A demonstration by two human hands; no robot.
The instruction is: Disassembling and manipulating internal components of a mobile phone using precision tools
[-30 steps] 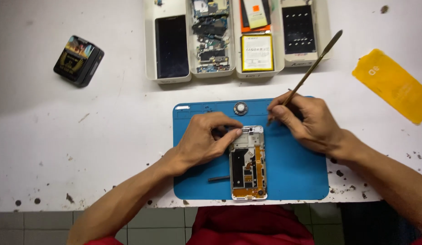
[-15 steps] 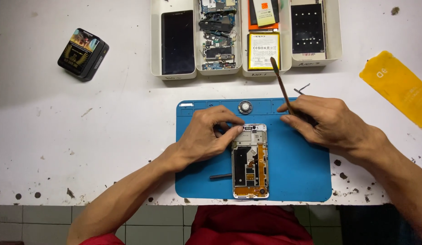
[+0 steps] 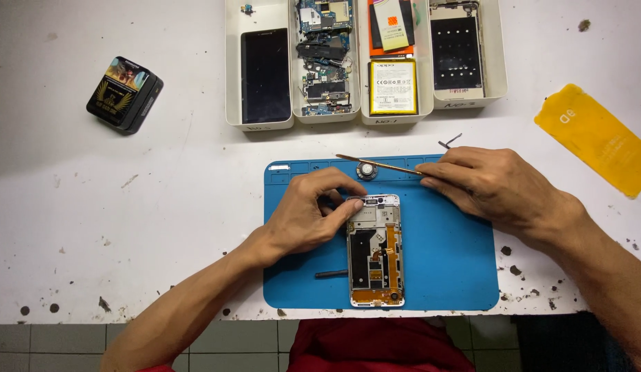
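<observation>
Obs.: my left hand (image 3: 308, 217) pinches the top left corner of the opened white-framed smartphone chassis (image 3: 375, 249), thumb and fingers closed on its upper edge. The chassis lies lengthwise on the blue rectangular silicone work mat (image 3: 444, 255), just right of the mat's centre line, its bottom end near the mat's front edge.

My right hand (image 3: 489, 186) is closed narrowly around a thin metal pry tool (image 3: 379, 164), which lies almost level along the mat's back edge, tip pointing left, above a small round silver part (image 3: 366, 169).

Progress, judged: the back cover is off and the battery bay shows empty; an orange flex and boards remain inside, so the strip-down looks partly done. Removed pieces sit in the white plastic compartment trays (image 3: 258, 122) at the table's back edge: black screen panel (image 3: 265, 76), circuit boards (image 3: 324, 58), flat white-labelled battery (image 3: 393, 86).

A short dark rod-shaped tool (image 3: 331, 274) lies on the mat left of the chassis, untouched. A black boxy gadget (image 3: 124, 94) sits near the back left, a yellow plastic sheet (image 3: 596, 138) at the right edge.
</observation>
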